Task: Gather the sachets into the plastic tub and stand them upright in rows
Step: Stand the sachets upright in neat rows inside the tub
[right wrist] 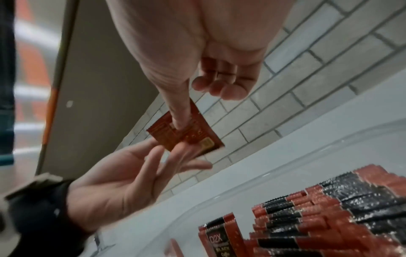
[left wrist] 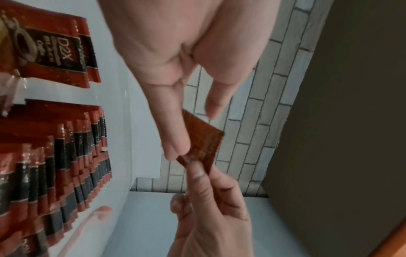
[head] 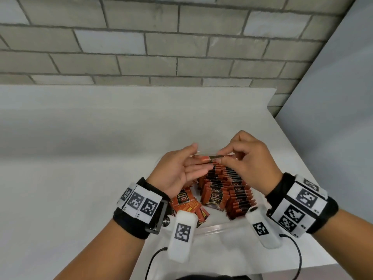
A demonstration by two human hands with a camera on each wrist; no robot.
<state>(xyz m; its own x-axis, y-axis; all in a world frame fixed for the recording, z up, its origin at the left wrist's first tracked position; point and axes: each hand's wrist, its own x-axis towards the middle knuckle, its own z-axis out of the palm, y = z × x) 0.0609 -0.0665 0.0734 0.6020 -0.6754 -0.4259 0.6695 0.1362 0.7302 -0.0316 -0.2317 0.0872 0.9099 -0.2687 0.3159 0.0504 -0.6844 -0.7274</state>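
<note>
Above the clear plastic tub (head: pixel 220 227) on the white surface (head: pixel 80 158), the right hand (head: pixel 248 160) pinches a single red sachet (right wrist: pixel 186 133) between thumb and forefinger, its other fingers curled, while the left hand (head: pixel 181 170) lies open with straight fingers under the sachet's other end, touching it. Inside the tub, more sachets (head: pixel 232 190) stand upright in tight rows, red with black bands, the front ones reading "D2X" and "BLACK Coffee". A few loose sachets (head: pixel 187 203) lie flat in the tub's left part, one showing "D2X" upside down.
</note>
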